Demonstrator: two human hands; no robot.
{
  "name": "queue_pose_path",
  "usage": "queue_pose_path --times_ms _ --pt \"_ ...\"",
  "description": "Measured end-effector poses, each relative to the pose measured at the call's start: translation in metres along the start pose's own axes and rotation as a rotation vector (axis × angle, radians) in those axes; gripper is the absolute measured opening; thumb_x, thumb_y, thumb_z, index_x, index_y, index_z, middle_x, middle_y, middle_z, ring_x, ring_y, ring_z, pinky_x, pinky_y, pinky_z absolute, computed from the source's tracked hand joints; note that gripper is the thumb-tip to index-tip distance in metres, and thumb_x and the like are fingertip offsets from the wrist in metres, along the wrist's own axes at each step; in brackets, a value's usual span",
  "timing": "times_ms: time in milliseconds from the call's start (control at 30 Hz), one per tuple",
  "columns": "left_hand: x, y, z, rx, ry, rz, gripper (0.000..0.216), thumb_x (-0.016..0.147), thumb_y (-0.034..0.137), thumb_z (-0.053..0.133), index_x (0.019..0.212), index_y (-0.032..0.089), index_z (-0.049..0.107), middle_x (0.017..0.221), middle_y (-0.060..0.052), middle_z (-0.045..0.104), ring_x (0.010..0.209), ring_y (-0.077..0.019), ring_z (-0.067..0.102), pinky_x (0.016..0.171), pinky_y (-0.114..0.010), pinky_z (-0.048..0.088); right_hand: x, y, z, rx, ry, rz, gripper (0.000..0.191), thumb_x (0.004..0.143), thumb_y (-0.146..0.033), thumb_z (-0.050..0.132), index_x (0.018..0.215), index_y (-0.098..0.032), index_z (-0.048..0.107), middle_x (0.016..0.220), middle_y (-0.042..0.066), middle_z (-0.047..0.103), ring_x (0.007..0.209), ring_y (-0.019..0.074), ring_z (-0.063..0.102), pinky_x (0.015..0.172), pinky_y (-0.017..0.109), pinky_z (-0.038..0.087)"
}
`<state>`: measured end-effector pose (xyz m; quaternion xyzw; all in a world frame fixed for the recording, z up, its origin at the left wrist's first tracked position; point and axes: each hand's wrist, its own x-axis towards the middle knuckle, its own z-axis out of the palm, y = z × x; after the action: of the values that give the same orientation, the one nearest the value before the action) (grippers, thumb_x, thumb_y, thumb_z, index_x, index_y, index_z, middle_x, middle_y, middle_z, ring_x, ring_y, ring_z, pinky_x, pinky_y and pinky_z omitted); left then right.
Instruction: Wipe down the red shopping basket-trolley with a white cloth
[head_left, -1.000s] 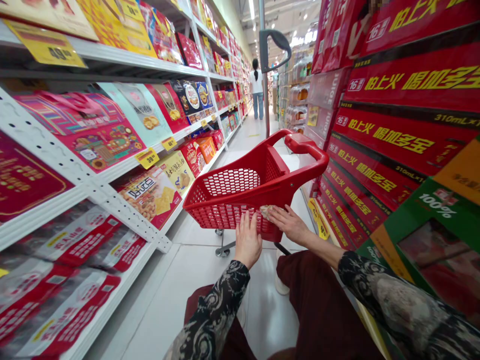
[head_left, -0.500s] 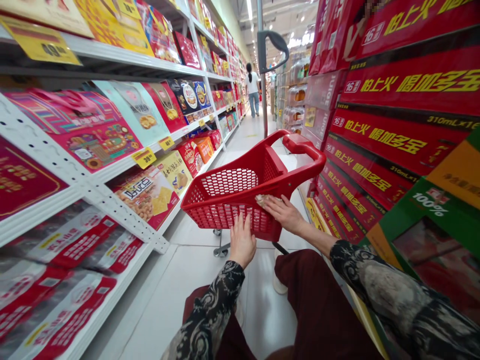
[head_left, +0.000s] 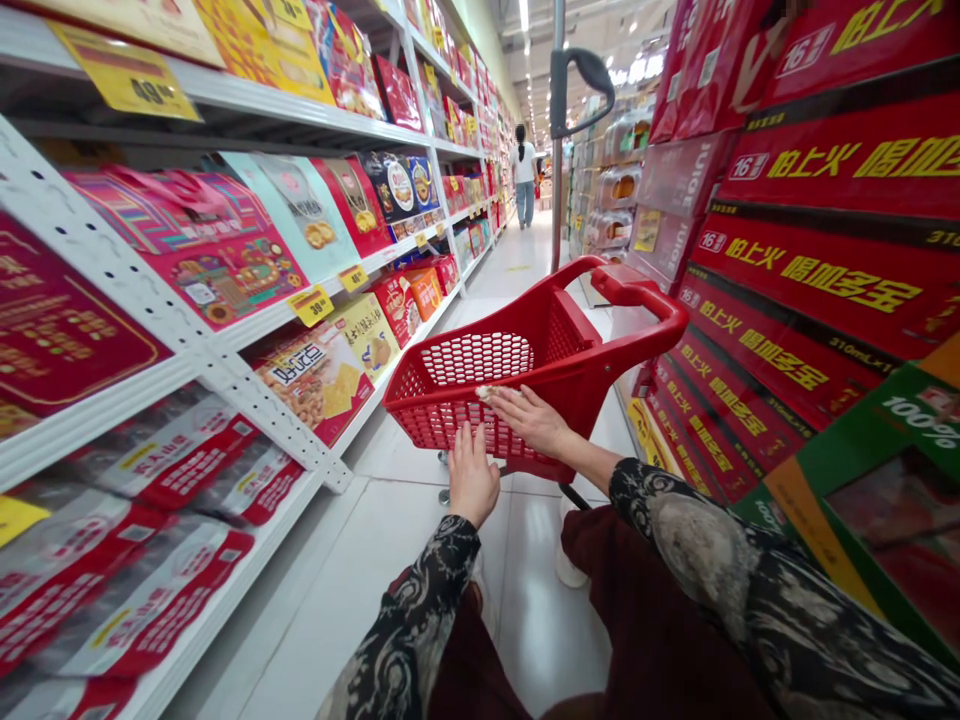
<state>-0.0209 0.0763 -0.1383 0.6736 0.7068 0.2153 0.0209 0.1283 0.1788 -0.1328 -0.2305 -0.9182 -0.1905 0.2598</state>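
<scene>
A red plastic shopping cart (head_left: 592, 395) with a perforated basket stands in front of my knees, turned sideways. With fingers laid nearly flat, my right hand (head_left: 534, 422) presses a small crumpled whitish cloth (head_left: 489, 393) against the upper rim of the basket's near side. Only the cloth's edge shows past the fingertips; the rest is hidden beneath them. My left hand (head_left: 475, 482) is open and holds nothing, its fingers stretched toward the lower part of that side wall. Whether its fingertips touch the mesh, I cannot tell.
Shelves (head_left: 187, 375) of boxed snacks and bagged goods line the left. Stacked red drink cartons (head_left: 817, 280) and a green box (head_left: 877, 480) crowd the right. A metal pole (head_left: 557, 200) with a dark grey handle rises behind the cart. Another person (head_left: 523, 175) is farther down the aisle.
My right hand has slid left along the basket rim with the cloth. My left hand has shifted slightly left and down. The whole view has moved so the cart appears further right.
</scene>
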Motion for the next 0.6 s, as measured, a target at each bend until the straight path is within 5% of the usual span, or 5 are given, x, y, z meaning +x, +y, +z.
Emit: queue_pose_path --times_ms 167,433,600 --pt "-0.002 -0.013 -0.003 0.015 -0.024 -0.067 0.065 0.074 0.016 0.047 0.137 0.013 0.031 0.148 -0.016 0.024 0.136 -0.0291 0.021 0.106 -0.049 0.027 -0.005 -0.02 0.014 0.02 -0.099 -0.103 0.044 0.087 -0.011 0.041 0.131 -0.012 0.042 0.138 0.012 0.042 0.13 0.0218 0.036 0.106 0.045 0.031" --pt "0.017 -0.029 -0.018 0.023 0.044 -0.115 0.064 0.075 0.016 0.044 0.137 0.008 0.028 0.147 -0.018 0.025 0.136 -0.0287 0.021 0.107 -0.047 0.027 0.061 -0.024 0.016 0.004 0.029 -0.082 0.043 0.091 -0.013 0.035 0.133 -0.012 0.039 0.142 0.009 0.036 0.134 0.0221 0.026 0.109 0.046 0.025" --pt "0.015 -0.045 -0.023 0.052 0.033 -0.16 0.065 0.075 0.016 0.044 0.137 0.008 0.027 0.147 -0.018 0.025 0.136 -0.0292 0.021 0.105 -0.051 0.029 0.045 -0.029 0.044 0.019 -0.059 -0.17 0.042 0.088 -0.01 0.039 0.129 -0.009 0.045 0.139 0.012 0.041 0.132 0.0231 0.03 0.108 0.046 0.029"
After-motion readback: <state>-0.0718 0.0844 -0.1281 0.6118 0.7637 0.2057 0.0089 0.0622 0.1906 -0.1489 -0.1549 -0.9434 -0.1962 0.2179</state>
